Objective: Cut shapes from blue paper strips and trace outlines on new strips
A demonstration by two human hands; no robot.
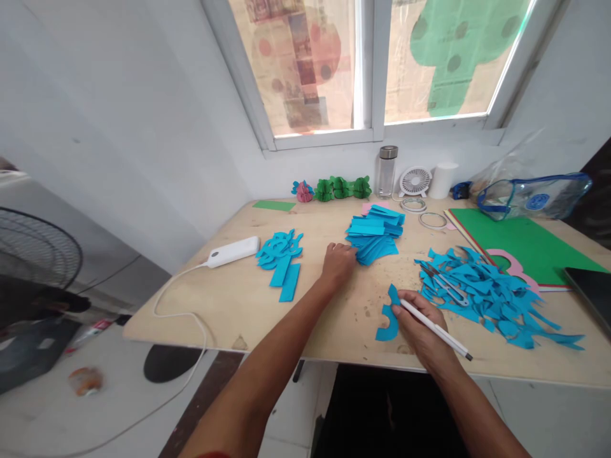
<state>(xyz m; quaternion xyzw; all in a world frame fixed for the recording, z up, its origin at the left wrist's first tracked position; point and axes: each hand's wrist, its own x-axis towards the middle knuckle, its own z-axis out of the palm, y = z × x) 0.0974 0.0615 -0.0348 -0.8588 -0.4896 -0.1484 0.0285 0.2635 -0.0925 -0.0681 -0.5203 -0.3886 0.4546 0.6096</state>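
My left hand (338,263) is at the near left edge of a pile of folded blue paper strips (375,235), fingers curled onto the paper with their tips partly hidden. In my right hand (422,321) are a white pen (436,327), slanting down to the right, and a curved blue paper cutout (387,326). Right of that hand lies a heap of blue paper scraps (501,292), with a craft knife (446,286) resting on it. Curved blue cutouts (279,248) and two blue rectangles (289,283) sit left of my left hand.
Along the wall stand green paper ornaments (340,187), a glass bottle (387,172), a small fan (415,182) and tape rolls (432,220). Green sheets (534,242) and a dark device (592,292) lie right. A white power bank (233,252) trails a cable at left.
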